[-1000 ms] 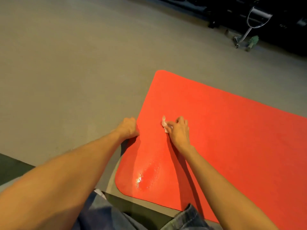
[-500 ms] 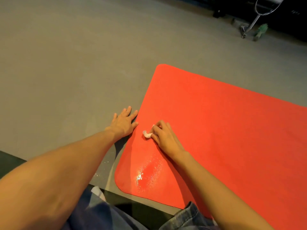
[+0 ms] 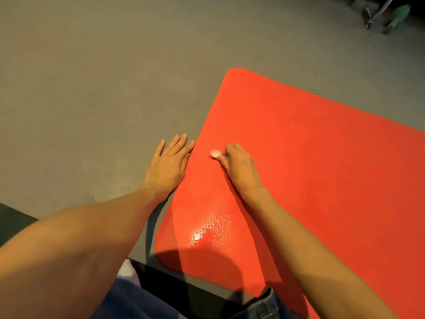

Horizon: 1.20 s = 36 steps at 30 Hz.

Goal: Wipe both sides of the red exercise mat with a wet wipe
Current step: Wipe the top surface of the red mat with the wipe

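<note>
Head view: my right hand (image 3: 239,166) pinched the wipe (image 3: 215,153) on the mat (image 3: 322,157) — its length ran off rightward. My left hand (image 3: 169,164) lay spread beside its edge.

- The exercise mat (image 3: 322,169) lies flat on the floor (image 3: 92,88), to the right.
- The left hand (image 3: 169,164) rests on the floor, just beside the mat's left edge.
- The right hand (image 3: 239,166) is on the mat, near that edge, pinching the wet wipe (image 3: 215,154) at its left.
- A wet patch (image 3: 211,229) lies on the mat, nearer the person than both hands.
- A metal frame (image 3: 377,10) stands far behind, well apart.
</note>
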### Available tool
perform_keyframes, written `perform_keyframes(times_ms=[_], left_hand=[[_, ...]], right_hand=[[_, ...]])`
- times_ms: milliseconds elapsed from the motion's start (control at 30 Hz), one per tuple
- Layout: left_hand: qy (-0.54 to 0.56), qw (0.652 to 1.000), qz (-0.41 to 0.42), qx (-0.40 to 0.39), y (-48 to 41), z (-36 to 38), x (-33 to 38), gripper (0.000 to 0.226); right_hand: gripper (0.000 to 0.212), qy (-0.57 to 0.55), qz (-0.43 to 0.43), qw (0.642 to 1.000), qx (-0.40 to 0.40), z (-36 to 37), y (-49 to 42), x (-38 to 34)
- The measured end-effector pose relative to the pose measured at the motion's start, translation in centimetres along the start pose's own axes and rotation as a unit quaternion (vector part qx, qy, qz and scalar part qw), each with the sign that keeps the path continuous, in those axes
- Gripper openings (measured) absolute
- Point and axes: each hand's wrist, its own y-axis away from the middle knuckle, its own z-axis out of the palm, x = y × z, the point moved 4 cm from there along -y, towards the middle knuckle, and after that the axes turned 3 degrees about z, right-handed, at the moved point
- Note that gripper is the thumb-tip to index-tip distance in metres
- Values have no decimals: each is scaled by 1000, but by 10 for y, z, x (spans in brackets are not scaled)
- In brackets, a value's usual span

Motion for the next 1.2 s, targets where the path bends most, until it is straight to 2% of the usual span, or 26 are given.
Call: perform_keyframes(times_ms=[33,100,167,233,300,367,400,467,500,533,567,600,667,700,733,800,833,867,900,967,1033,1067,1100,1133,1200], left_hand=[[-2,1000,2,8,1,0,1,55],[-2,1000,0,15,0,-2,1,56],[-1,1000,-1,15,-1,-1,0,56],[-5,1000,-2,19,0,-2,-1,54],[-2,1000,-2,27,0,-2,-1,48],[-1,1000,0,31,0,-2,-1,44],[0,1000,0,30,0,-2,-1,43],[0,1000,-1,27,0,-3,0,41],[1,1000,-2,27,0,-3,0,42],[1,1000,-2,28,0,-3,0,42],[0,1000,-2,28,0,-3,0,42],[0,1000,-2,27,0,-3,0,42],[1,1000,-2,27,-1,-2,0,42],[1,1000,-1,28,-1,-2,0,42],[2,1000,0,28,-1,-2,0,42],[6,1000,2,29,-1,0,0,42],[7,999,3,31,-1,0,1,42],[8,999,5,33,0,-1,1,42],[10,999,6,33,0,-1,1,42],[9,999,3,35,1,-1,1,42],[10,999,2,38,1,-2,0,41],[13,999,2,39,1,-2,0,41],[16,999,3,41,1,-2,-1,41],[21,999,5,44,1,-1,-1,41],[34,998,7,51,1,-1,-2,41]], right_hand=[[30,-10,-6,1000,7,0,0,-2],[30,-4,-105,994,-5,4,18,-21],[31,12,-233,970,-64,9,54,-37],[29,38,-300,945,-120,6,74,-33],[23,52,-230,968,-84,-7,59,-13],[14,26,-116,993,13,-24,47,8],[11,11,-107,994,15,-25,53,9],[25,13,-217,975,-52,-15,91,-16],[30,32,-308,946,-92,-8,120,-33],[28,41,-367,920,-133,-3,145,-43],[25,44,-388,906,-161,0,156,-46],[25,38,-390,905,-165,0,152,-43],[27,36,-366,924,-108,-3,120,-30],[20,45,-336,938,-76,-6,99,-23],[8,63,-287,955,-38,-9,78,-15],[14,63,-147,987,12,-9,55,-2],[16,43,-126,991,12,-2,57,-4],[18,21,-152,988,-3,5,68,-14],[19,-4,-217,976,-31,9,85,-30],[19,-59,-371,920,-110,14,130,-59],[19,-84,-455,869,-177,15,149,-69],[18,-84,-470,858,-190,16,141,-68],[15,-71,-461,867,-177,19,124,-63],[14,-46,-424,893,-144,22,100,-56],[21,5,-262,965,-22,16,42,-36]])
